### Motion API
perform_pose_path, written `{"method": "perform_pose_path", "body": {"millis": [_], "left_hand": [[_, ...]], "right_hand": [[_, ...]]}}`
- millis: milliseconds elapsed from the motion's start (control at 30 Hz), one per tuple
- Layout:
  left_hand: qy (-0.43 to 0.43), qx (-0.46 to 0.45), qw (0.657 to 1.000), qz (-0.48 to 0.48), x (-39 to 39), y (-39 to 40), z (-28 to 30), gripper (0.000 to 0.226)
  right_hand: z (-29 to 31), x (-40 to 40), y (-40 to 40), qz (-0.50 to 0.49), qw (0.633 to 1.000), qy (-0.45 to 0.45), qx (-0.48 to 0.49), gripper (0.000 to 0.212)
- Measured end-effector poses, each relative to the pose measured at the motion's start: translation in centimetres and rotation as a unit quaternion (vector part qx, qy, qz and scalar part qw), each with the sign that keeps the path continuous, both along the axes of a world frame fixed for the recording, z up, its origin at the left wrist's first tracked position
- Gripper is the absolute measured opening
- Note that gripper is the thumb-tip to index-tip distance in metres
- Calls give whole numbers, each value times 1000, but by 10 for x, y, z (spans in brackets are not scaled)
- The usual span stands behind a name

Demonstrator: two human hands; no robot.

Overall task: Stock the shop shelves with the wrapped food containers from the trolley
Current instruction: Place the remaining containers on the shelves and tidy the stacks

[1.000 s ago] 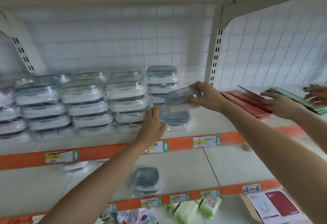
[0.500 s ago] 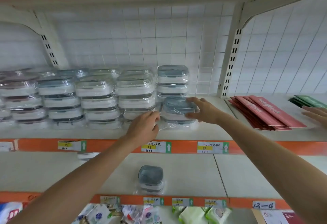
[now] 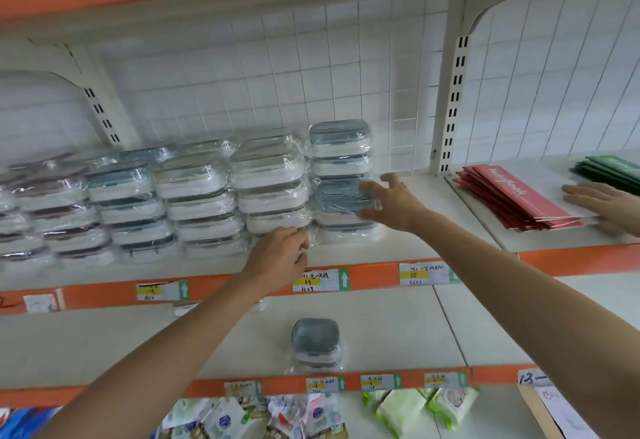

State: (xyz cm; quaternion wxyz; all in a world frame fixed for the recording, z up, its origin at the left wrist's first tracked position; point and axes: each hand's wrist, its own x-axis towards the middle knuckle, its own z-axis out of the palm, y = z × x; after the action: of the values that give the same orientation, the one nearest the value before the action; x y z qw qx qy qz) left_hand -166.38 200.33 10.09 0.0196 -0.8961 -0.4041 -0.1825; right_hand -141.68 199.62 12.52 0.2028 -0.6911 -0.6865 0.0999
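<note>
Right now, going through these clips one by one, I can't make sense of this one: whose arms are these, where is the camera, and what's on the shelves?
There is no machine here. The camera sits on a person's head and looks forward and down, so the two bare arms are theirs. They face a shop shelf with an orange front edge. On it stand stacks of wrapped food containers. The right hand lies with spread fingers against the grey-lidded top container of the low front stack. The left hand touches the wrap at the foot of the neighbouring stack; its grip is hidden. One single container stands on the shelf below. Further right, another person's hand rests by the red packets.
</note>
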Motion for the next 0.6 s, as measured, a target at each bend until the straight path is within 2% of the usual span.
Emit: {"method": "perform_pose_path", "body": {"millis": [100, 200, 300, 433, 600], "left_hand": [[2, 4, 1000, -14, -7, -4, -2, 17], [32, 13, 999, -23, -11, -12, -7, 15], [14, 31, 998, -52, -21, -24, -13, 11], [-15, 72, 985, -155, -43, -35, -34, 24], [68, -22, 985, -156, -67, -50, -79, 18]], "right_hand": [[7, -13, -12, -20, 993, -86, 76, 56], [7, -31, -26, -10, 984, -124, 126, 48], [-1, -52, -43, 16, 985, -104, 138, 34], [-25, -81, -76, 75, 986, -79, 127, 18], [-80, -109, -119, 81, 991, -44, 101, 12]]}}
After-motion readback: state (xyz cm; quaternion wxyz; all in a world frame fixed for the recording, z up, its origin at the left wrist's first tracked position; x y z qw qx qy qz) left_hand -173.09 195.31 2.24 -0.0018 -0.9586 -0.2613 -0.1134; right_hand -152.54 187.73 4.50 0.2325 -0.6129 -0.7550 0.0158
